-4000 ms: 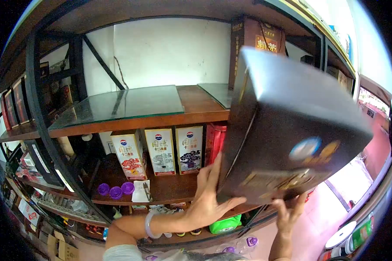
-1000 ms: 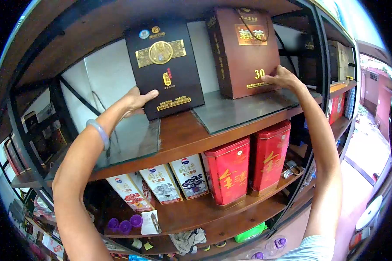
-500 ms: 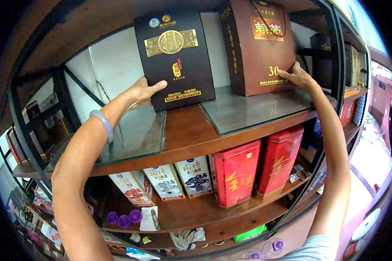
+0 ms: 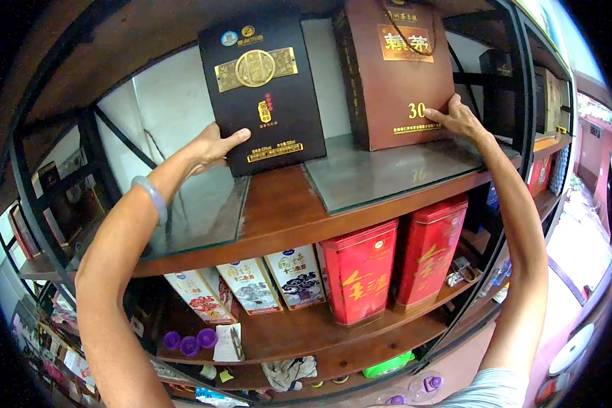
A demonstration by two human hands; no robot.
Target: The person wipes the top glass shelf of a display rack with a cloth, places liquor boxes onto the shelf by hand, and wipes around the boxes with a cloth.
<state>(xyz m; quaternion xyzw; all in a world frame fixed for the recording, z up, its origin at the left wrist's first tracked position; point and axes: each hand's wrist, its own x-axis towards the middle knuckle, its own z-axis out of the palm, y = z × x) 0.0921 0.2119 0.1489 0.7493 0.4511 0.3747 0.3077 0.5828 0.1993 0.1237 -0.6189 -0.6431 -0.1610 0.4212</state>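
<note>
A black liquor gift box (image 4: 265, 112) with a gold medallion stands upright on the upper shelf. My left hand (image 4: 217, 148) grips its lower left edge, thumb across the front and fingers hidden behind the side. To the right, a brown gift bag (image 4: 401, 88) with a cord handle and a gold "30" rests on a glass sheet (image 4: 387, 173). My right hand (image 4: 457, 121) holds its lower right edge, thumb pressed on the front face. A gap separates the box from the bag. Around my left wrist is a pale bangle (image 4: 151, 197).
On the shelf below are two red tins (image 4: 360, 275) and several white liquor boxes (image 4: 296, 279). Purple cups (image 4: 190, 345) and a pen on paper (image 4: 230, 342) sit there too. Another glass sheet (image 4: 204, 211) lies at left. Black metal posts (image 4: 520, 88) frame the shelving.
The view has shifted slightly, so the box, bag and shelves appear a little further left. Both hands keep their same holds.
</note>
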